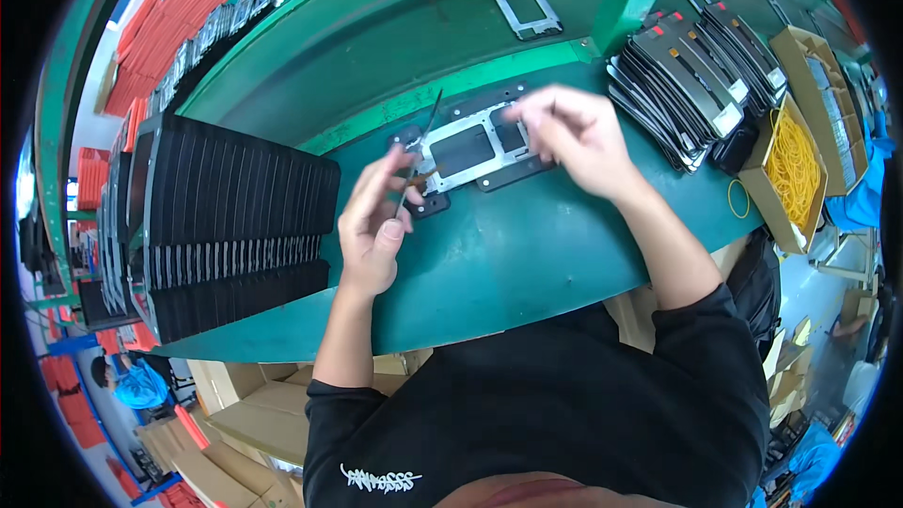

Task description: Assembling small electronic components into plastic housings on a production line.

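Observation:
On the green bench a silver phone frame (489, 162) lies in a black holding fixture (513, 176). My left hand (374, 226) is closed on a thin dark panel (431, 122), seen almost edge-on and tilted up, which looks like a phone screen. An orange-brown flex cable (423, 176) shows beside it, over the left end of the frame. My right hand (578, 136) hovers at the frame's right end with bent fingers. Its fingertips are smeared by motion, so whether they hold anything is unclear.
A black slotted rack (235, 216) stands at left. Another phone frame (524, 5) lies behind the green rail. At right are stacked dark screens (673, 85), a box of yellow rubber bands (795, 165), one loose band (738, 198) and a divided carton (828, 85). A green post (632, 0) rises behind.

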